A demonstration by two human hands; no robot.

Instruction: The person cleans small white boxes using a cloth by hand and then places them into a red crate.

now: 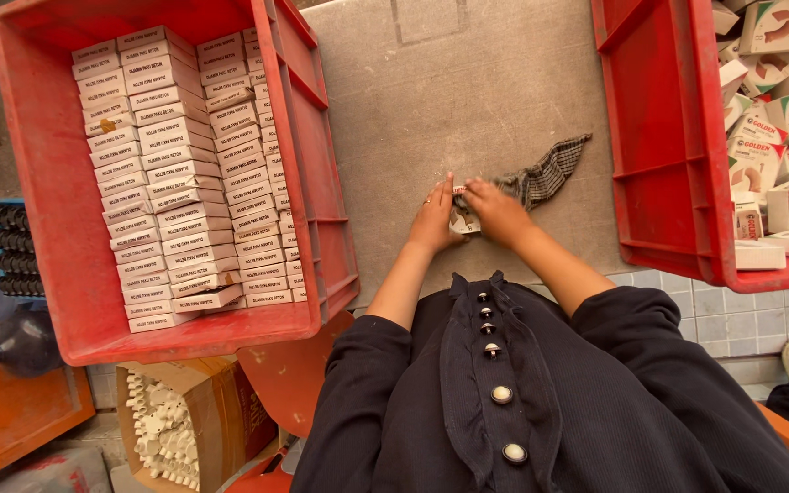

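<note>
Both hands (466, 217) grip 1 small box (464, 222); left crate (38, 183) holds rowed boxes (184, 173), right crate (659, 137) jumbled cartons (778, 110).

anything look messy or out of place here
Yes: the right red crate holds small boxes tumbled at all angles, unlike the neat rows in the left crate. A checked cloth lies crumpled beside the hands.

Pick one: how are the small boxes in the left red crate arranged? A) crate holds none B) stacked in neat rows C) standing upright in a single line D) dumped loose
B: the small white boxes lie in tidy parallel rows inside the left red crate, unlike the jumbled boxes in the right crate.
</note>
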